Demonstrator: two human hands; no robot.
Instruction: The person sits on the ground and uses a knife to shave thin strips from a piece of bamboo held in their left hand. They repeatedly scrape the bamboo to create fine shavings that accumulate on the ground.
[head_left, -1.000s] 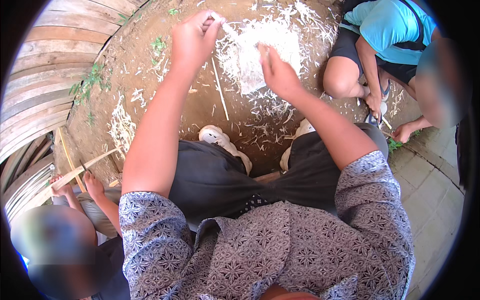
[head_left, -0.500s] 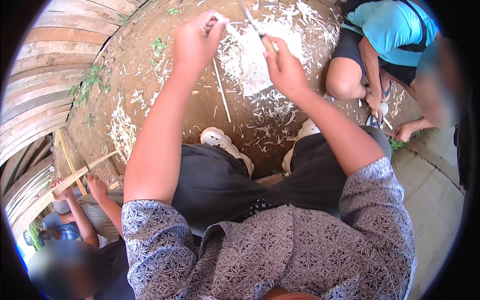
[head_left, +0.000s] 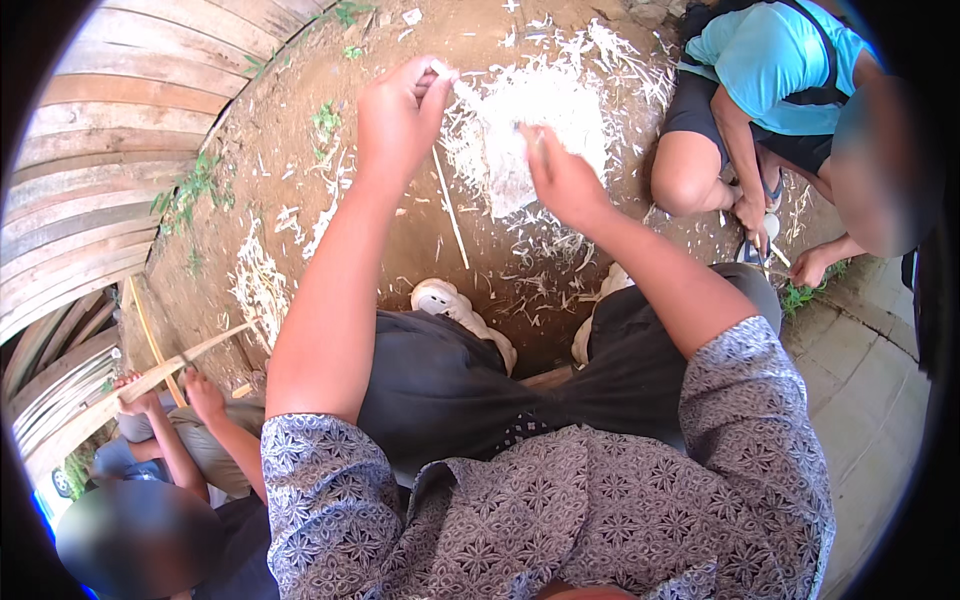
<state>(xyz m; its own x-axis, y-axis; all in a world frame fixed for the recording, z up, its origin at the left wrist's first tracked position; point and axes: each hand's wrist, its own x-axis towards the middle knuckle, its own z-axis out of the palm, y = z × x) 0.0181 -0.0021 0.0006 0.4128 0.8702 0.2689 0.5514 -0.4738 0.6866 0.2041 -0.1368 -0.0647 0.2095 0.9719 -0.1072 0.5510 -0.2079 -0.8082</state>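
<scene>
White strip (head_left: 441, 70) is pinched in the left hand's grip (head_left: 403, 103).

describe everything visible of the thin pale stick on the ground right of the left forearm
The stick is slim, nearly straight and cream-coloured, apparently wood or bamboo. It lies on the bare brown ground, between the left forearm and the heap of shavings. Its far end is near the heap's left edge; its near end points towards the left shoe. No hand holds it. Its surface grain is too small to make out.
</scene>
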